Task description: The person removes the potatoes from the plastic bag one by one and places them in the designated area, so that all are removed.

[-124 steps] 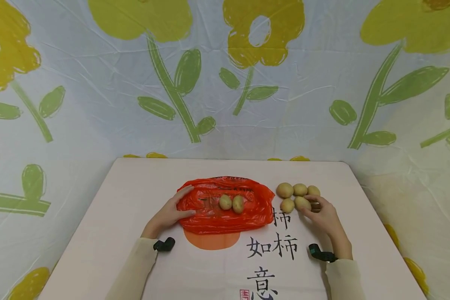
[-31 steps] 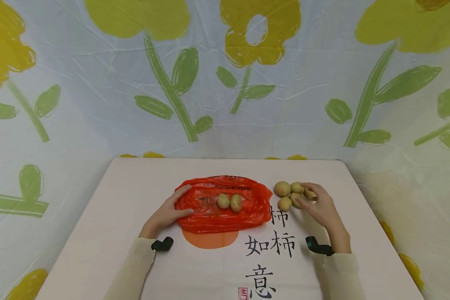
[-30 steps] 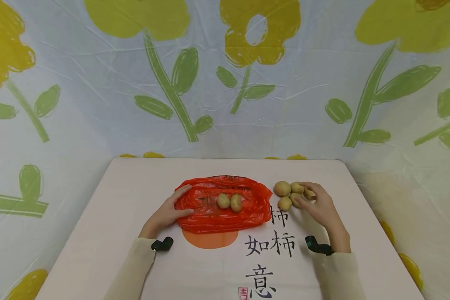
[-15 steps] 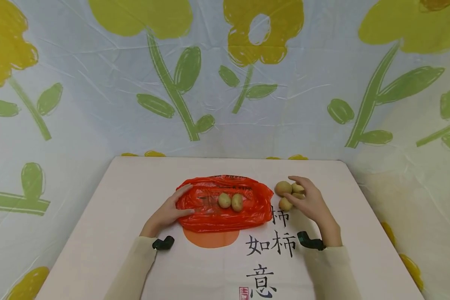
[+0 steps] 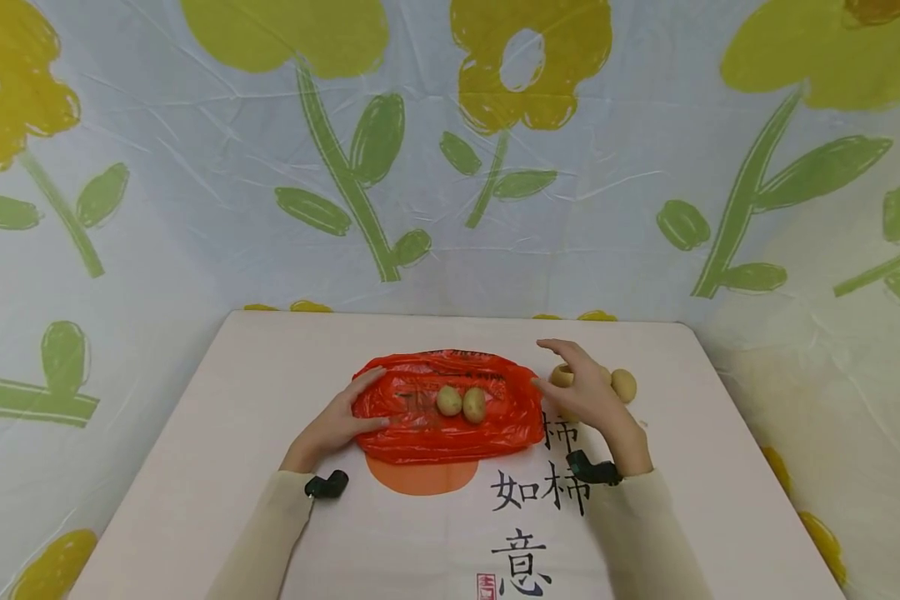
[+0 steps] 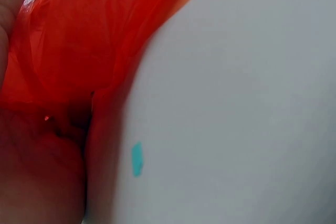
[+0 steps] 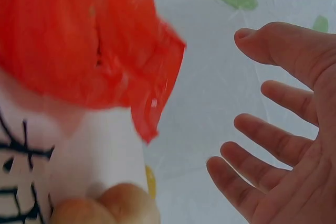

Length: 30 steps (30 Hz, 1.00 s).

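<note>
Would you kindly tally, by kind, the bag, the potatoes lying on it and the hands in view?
Bag: 1
Potatoes on the bag: 2
Hands: 2, left hand and right hand
Total: 5

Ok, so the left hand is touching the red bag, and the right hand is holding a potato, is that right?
Not quite: the right hand is holding nothing. The right wrist view shows its fingers spread with nothing between them. The left hand is touching the red bag, as you said.
</note>
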### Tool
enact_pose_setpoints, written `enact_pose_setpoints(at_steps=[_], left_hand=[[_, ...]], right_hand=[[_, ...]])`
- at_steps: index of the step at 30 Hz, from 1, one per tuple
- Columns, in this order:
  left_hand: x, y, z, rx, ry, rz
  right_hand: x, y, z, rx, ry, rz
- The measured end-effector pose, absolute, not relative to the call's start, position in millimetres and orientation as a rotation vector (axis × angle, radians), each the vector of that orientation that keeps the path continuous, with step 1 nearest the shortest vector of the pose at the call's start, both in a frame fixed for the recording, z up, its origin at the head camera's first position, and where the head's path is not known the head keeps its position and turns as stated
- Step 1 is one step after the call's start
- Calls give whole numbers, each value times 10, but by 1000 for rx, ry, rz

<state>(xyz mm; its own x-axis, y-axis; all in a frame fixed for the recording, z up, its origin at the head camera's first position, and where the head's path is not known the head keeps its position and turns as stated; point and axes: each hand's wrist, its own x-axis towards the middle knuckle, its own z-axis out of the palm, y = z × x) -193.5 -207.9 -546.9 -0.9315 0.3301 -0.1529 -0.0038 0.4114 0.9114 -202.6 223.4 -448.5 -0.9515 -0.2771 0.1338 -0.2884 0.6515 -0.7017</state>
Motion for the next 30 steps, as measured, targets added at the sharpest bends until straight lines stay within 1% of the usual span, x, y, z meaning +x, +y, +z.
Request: enact_pose_setpoints(at_steps=[7, 22, 26, 30], left_hand=[[-1929, -2085, -5473, 285, 2365, 1538], [-1933, -2081, -5461, 279, 2356, 1546], [-1925, -2075, -5454, 290, 2354, 1539], [-1923, -2074, -5444, 284, 2354, 1543]], right_hand=[[-2162, 2109, -4440, 626, -2764, 1323], [-2477, 1622, -4239, 876, -2803, 1281], [-2563, 1474, -4253, 948, -2791, 1287], [-2658, 1342, -4344, 1012, -2799, 1322]])
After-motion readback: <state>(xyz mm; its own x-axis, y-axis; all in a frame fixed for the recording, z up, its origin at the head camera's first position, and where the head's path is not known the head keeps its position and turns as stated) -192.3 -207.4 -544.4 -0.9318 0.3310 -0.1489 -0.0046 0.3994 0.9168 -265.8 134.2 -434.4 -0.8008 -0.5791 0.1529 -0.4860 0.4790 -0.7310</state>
